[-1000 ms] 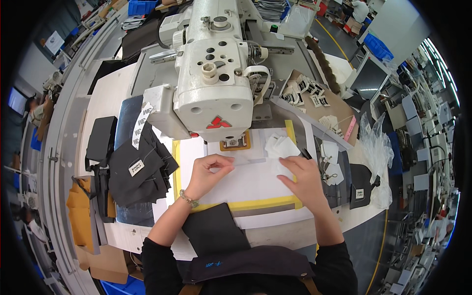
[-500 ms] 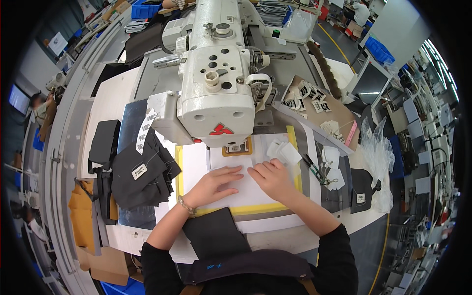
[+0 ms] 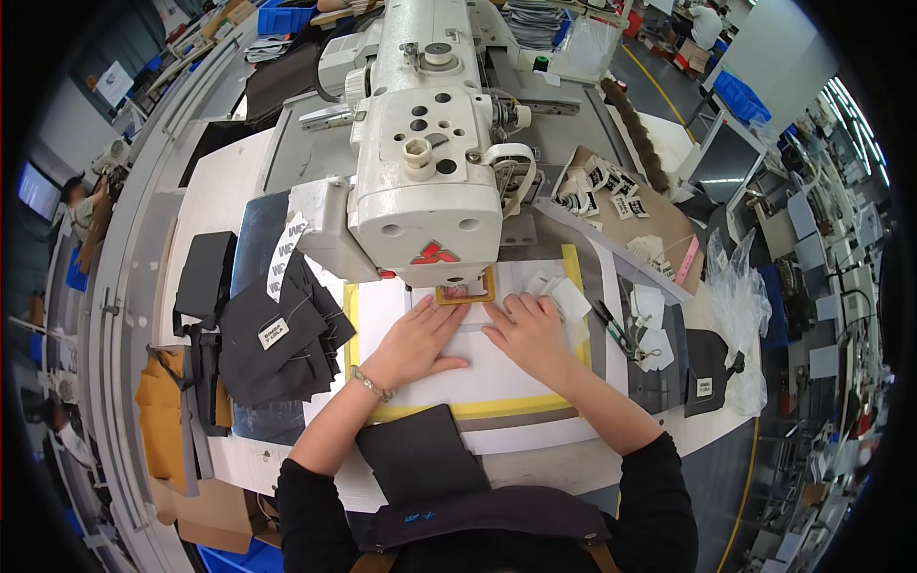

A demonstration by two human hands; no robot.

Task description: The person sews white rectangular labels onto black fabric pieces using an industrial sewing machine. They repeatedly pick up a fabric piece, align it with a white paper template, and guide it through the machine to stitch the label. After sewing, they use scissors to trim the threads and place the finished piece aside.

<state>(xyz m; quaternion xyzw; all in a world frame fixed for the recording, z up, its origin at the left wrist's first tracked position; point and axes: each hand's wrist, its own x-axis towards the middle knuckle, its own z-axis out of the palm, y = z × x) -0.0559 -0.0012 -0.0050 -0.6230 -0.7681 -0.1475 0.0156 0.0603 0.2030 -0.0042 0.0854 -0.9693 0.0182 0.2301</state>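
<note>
Hands advanced to amber frame (image 3: 490,285) beneath machine head (image 3: 427,205).
Left hand (image 3: 417,350) flat, grip wide; right hand (image 3: 533,336) bent, contents undeterminable. Both nearer than before; work apparently centres there.

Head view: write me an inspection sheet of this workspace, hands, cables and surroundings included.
Surface: white sheet edged with yellow tape, in front of the machine.
Job's things: amber frame under the machine's head; loose white patches near the right hand.
Clutter: dark fabric pieces at left; snips, labels in a box and a clear bag at right.
Hands: left palm down over the sheet, fingertips close to the frame's front edge; right with fingers bent, near its front right corner; nothing visibly held.
Cables: none made out for certain.
Surroundings: screen and blue crate at right; people in the background.
</note>
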